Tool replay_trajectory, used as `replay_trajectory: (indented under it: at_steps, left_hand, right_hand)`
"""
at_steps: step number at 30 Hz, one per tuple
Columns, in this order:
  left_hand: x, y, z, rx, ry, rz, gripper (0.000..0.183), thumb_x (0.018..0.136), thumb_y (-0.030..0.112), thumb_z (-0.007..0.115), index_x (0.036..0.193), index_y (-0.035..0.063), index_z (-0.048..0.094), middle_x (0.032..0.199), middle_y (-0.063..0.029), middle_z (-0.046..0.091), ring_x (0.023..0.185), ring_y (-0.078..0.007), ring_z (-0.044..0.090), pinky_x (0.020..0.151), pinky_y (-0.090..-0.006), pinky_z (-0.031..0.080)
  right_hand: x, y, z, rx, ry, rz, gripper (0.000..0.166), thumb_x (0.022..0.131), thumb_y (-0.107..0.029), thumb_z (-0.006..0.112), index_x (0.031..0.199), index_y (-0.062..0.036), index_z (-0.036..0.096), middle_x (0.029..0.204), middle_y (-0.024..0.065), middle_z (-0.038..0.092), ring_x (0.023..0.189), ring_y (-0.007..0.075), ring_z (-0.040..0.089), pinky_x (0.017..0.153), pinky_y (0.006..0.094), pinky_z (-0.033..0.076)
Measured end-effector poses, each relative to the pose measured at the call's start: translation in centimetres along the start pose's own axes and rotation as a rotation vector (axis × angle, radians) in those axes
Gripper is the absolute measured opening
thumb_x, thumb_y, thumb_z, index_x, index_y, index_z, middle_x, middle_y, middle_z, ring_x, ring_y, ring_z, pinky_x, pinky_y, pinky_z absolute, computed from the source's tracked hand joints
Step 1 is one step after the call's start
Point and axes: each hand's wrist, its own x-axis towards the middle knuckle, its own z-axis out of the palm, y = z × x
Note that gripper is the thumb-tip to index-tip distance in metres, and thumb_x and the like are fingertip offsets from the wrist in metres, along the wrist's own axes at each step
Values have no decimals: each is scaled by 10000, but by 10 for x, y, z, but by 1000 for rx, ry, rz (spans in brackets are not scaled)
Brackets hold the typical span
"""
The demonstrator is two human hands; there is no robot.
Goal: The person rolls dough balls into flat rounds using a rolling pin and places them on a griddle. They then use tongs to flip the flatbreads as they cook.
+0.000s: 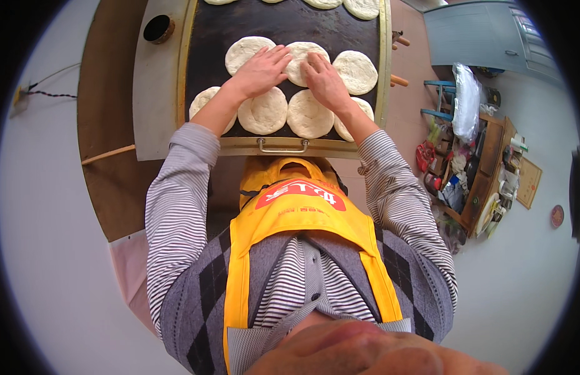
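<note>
My left hand (264, 70) lies palm down, its fingertips at the left edge of a flat round of pale dough (303, 48). It also partly covers the dough round (242, 50) to the left. On the right part of the middle round rest the slightly bent fingers of my right hand (325, 78). Another dough round (358, 72) lies to the right of that hand. Nearer me is a row of several more, including one round (262, 112) and its neighbour (310, 115) with a shallow dent. My forearms hide parts of the outer two. All sit on a dark flat griddle (285, 23).
A metal handle (283, 151) projects from the griddle's front edge. An open round can (167, 33) stands on the left ledge. More dough rounds (362, 7) line the far side. At right are a blue stool (439, 84) and a cluttered wooden cabinet (482, 183).
</note>
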Motion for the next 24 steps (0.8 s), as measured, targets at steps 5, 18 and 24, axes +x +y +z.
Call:
replay_trajectory:
  at_steps: [5, 18, 24]
  left_hand:
    - [43, 21, 29, 207, -172, -52, 858, 981, 629, 486, 1604, 66, 308, 1701, -99, 222, 1581, -244, 166, 1273, -523, 147]
    - [66, 26, 26, 238, -136, 33, 807, 982, 623, 496, 1634, 212, 258, 1722, -41, 154, 1591, -238, 114, 1268, -574, 98]
    - [48, 33, 10, 87, -6, -74, 730, 1002, 532, 546, 1602, 175, 332, 1702, -77, 212, 1584, -263, 142, 1255, -586, 128]
  right_hand:
    - [-8, 8, 9, -48, 16, 75, 496, 893, -143, 654, 1356, 10, 561, 1474, 261, 470, 1401, 416, 434, 1156, 458, 399]
    - [-44, 40, -18, -182, 152, 371, 441, 940, -171, 634, 1348, -13, 583, 1476, 270, 482, 1395, 428, 442, 1166, 498, 365]
    - [-85, 51, -8, -213, 114, 537, 497, 938, -207, 669, 1359, 29, 550, 1531, 316, 398, 1433, 455, 377, 1190, 504, 326]
